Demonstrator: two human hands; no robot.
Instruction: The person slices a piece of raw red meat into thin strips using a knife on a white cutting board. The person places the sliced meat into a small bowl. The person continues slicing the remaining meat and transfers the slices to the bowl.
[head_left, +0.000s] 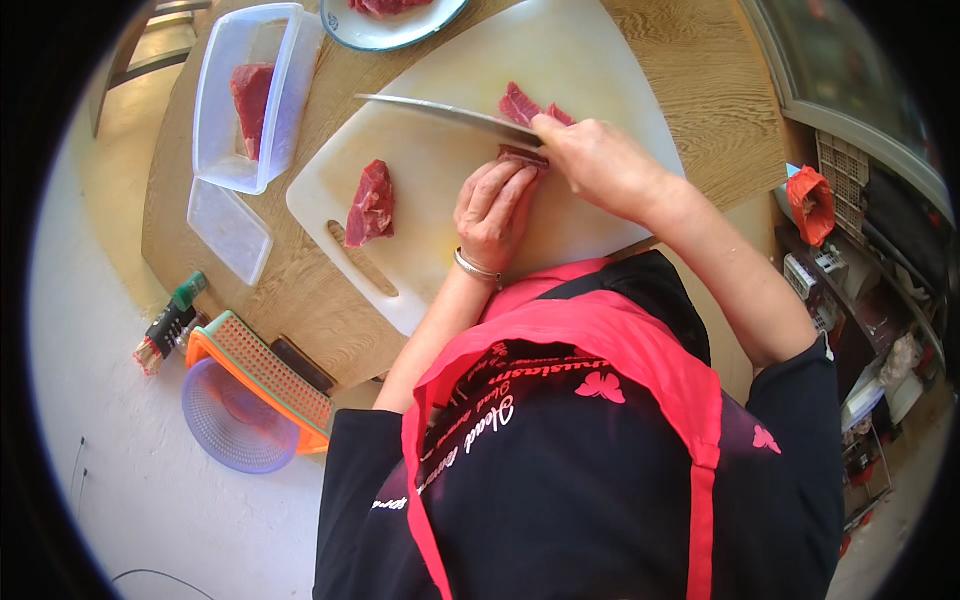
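Observation:
My right hand (607, 169) grips a kitchen knife (450, 114), whose long blade reaches left across the white plastic cutting board (442, 277). Its handle is hidden inside my fist. Just below the blade, my left hand (491, 206) presses its bent fingertips on a small piece of raw red meat (525, 156). On the far side of the knife lie cut pieces of meat (517, 103), partly covered by my right hand. Another chunk of raw meat (370, 204) rests near the board's handle slot, left of my left hand.
A clear plastic container (281, 112) holding a meat block (251, 101) stands at left, its probable lid (229, 229) beside it. A plate (390, 34) with meat sits at the back of the wooden table (712, 82). Plastic baskets (240, 416) are at lower left.

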